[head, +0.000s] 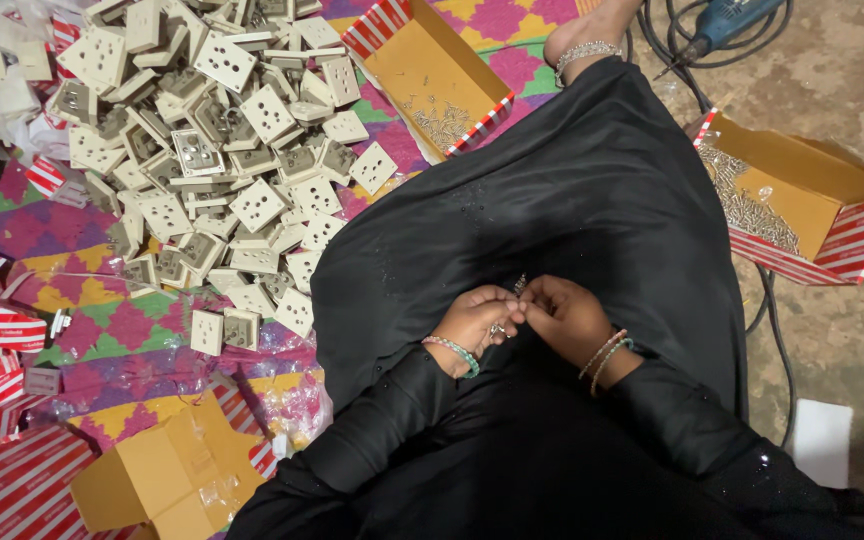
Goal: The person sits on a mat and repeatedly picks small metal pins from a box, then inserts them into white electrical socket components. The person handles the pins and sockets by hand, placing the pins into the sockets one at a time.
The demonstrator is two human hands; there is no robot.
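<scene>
left hand (474, 322) grip pinching small metal part (520, 285) | right hand (564, 312) grip pinching it too | part between fingertips, over lap

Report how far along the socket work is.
Done: cannot tell; the heap of beige socket plates shows no sorted finished pile. In hand: left hand and right hand pinch small metal parts over the lap. Left: screws in both open boxes.

A heap of white socket plates (217, 150) lies beside cardboard boxes of screws (792, 200) and a drill (727, 20).
</scene>
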